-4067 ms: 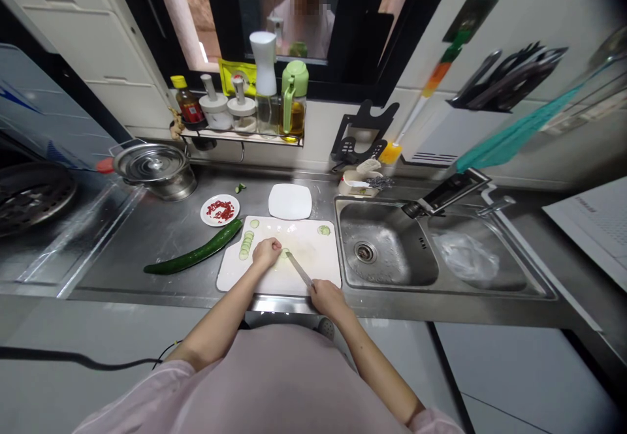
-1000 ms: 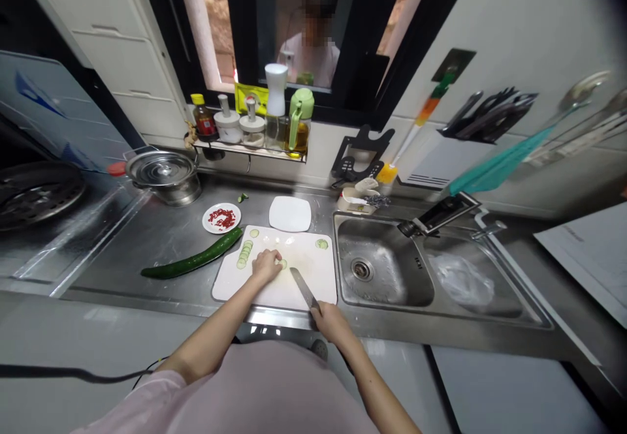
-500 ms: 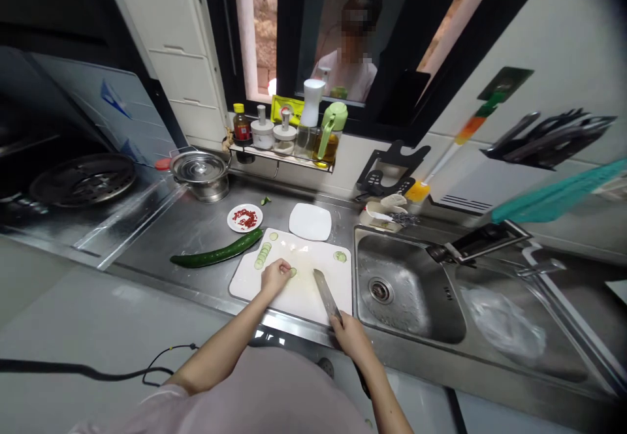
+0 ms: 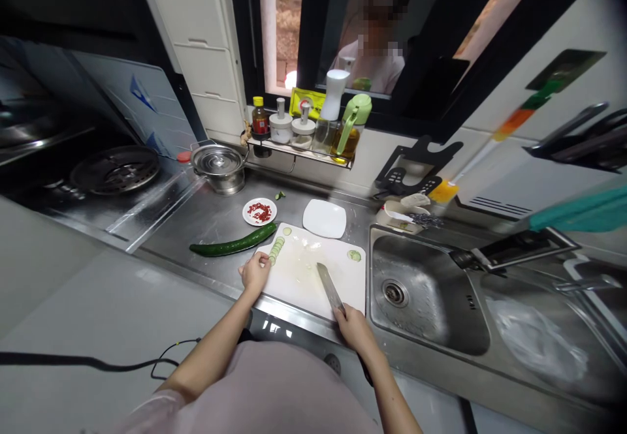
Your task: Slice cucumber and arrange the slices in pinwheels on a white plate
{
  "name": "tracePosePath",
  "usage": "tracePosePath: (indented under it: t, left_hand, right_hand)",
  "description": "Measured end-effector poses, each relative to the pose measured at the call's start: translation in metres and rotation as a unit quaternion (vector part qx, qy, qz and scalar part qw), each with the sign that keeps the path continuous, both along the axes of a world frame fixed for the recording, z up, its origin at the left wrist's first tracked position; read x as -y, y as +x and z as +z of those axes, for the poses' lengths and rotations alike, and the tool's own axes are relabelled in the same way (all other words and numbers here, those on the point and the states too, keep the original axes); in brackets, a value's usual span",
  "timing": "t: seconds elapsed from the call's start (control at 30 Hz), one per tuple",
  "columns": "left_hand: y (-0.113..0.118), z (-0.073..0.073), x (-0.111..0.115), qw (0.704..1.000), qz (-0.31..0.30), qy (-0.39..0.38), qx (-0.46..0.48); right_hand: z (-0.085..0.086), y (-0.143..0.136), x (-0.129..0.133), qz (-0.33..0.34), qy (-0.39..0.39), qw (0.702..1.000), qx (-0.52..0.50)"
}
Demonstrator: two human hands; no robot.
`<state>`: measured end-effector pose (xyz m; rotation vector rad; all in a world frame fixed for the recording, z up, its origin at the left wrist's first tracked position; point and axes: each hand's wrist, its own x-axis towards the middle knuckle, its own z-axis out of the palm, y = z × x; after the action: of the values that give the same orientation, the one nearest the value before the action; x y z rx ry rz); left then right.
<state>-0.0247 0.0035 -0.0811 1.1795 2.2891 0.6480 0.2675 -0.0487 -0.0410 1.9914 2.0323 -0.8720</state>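
A white cutting board (image 4: pixel 304 277) lies on the steel counter in front of me. My right hand (image 4: pixel 353 331) grips a knife (image 4: pixel 329 288) whose blade rests on the board, pointing away. My left hand (image 4: pixel 255 271) sits at the board's left edge, fingers curled, right beside a row of cucumber slices (image 4: pixel 276 250). Whether it holds a slice I cannot tell. One more slice (image 4: pixel 353 255) lies at the board's far right corner. A whole cucumber (image 4: pixel 234 246) lies left of the board.
A small dish of red chilli (image 4: pixel 259 211) and an empty white plate (image 4: pixel 324 218) sit behind the board. A lidded steel pot (image 4: pixel 218 166) stands at the back left, a condiment rack (image 4: pixel 304 135) under the window. The sink (image 4: pixel 421 297) is to the right.
My left hand has slid from the middle of the board to its left edge by the slices. The knife has stayed resting on the board. My head has turned left.
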Motion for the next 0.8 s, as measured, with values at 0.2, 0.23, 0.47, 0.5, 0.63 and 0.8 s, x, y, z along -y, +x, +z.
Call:
tracePosePath:
  t: [0.2,0.23,0.47,0.5,0.63,0.8]
  left_hand:
    - [-0.005,0.002,0.000,0.998,-0.023,0.005,-0.055]
    - [-0.005,0.002,0.001,0.998,-0.025,0.003,-0.062]
    - [0.001,0.001,-0.011,0.996,-0.037,0.040,-0.073]
    - [0.004,0.002,-0.016,0.995,-0.048,0.049,-0.071]
    - [0.017,0.010,-0.043,0.991,-0.100,0.055,-0.069]
    - [0.029,0.019,-0.080,0.979,-0.166,-0.004,-0.117]
  right_hand:
    - [0.000,-0.007,-0.002,0.000,0.005,1.000,0.011]
    - [0.000,-0.008,-0.002,-0.004,0.006,1.000,0.014]
    - [-0.003,-0.007,-0.002,-0.019,0.002,1.000,0.007]
    - [-0.003,-0.006,-0.002,-0.022,0.001,1.000,0.005]
    - [-0.004,-0.001,0.000,-0.028,0.006,1.000,-0.006]
    - [-0.002,0.005,0.001,-0.038,0.006,0.999,-0.009]
